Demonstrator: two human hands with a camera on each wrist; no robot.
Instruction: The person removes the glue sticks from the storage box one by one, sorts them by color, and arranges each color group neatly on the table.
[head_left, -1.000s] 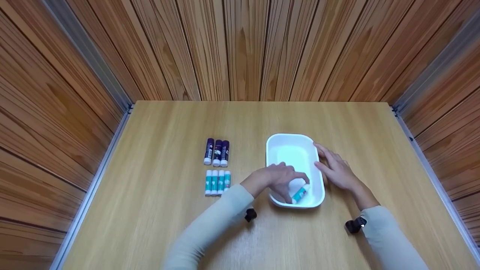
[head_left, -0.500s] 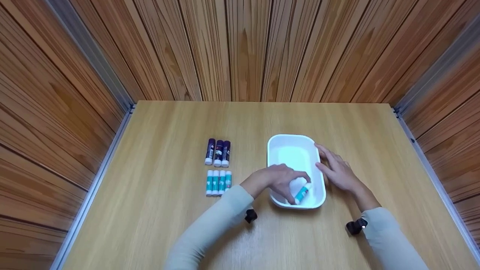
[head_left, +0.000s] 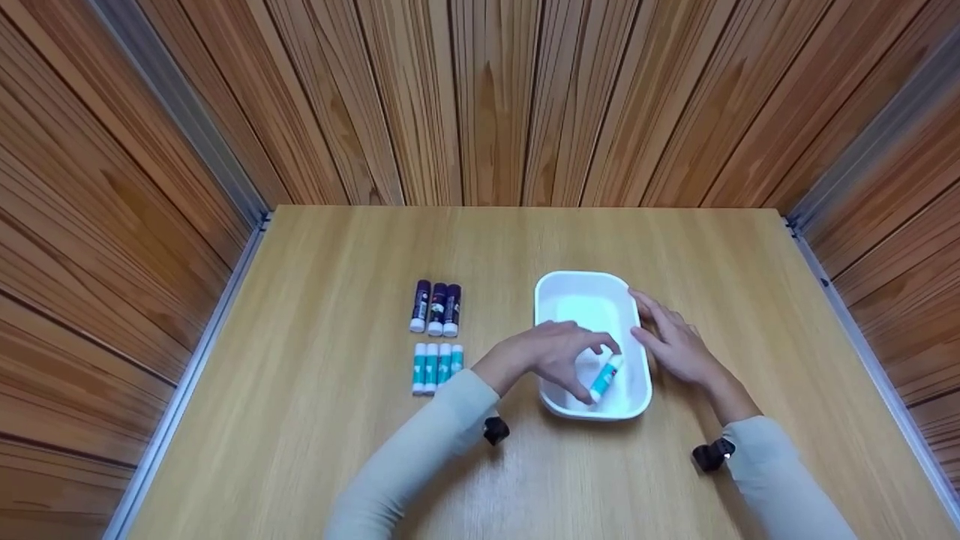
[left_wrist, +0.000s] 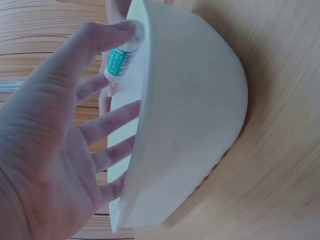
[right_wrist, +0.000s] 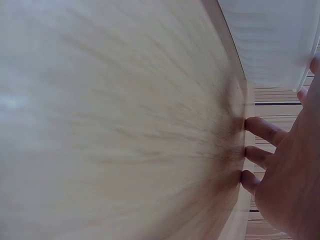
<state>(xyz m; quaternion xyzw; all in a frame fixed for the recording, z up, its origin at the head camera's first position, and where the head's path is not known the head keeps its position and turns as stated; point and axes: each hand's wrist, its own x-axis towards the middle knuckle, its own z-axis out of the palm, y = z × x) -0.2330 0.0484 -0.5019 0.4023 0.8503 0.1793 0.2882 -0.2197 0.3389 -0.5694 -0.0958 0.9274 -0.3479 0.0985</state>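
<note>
My left hand [head_left: 559, 356] pinches a teal-and-white glue stick [head_left: 606, 379] by its two ends, thumb at one and index finger at the other. It holds the stick slanted over the near part of a white plastic tub [head_left: 559, 281]. In the left wrist view the glue stick [left_wrist: 120, 61] shows at the tub's rim, while the other fingers reach over the edge, spread apart. At the tub's right side, my right hand [head_left: 679, 345] touches the rim with thumb and index finger. The right wrist view shows its other fingertips [right_wrist: 257, 156] down on the table.
Left of the tub, several teal-and-white glue sticks [head_left: 431, 367] lie side by side, partly behind the left sleeve. Beyond them three dark purple glue sticks [head_left: 437, 306] form another row. Wood-patterned panels [head_left: 487, 105] enclose the table [head_left: 337, 300] at the back and sides.
My left hand has lifted slightly with the glue stick, which now sits higher above the tub's floor. The right hand has stayed at the tub's side.
</note>
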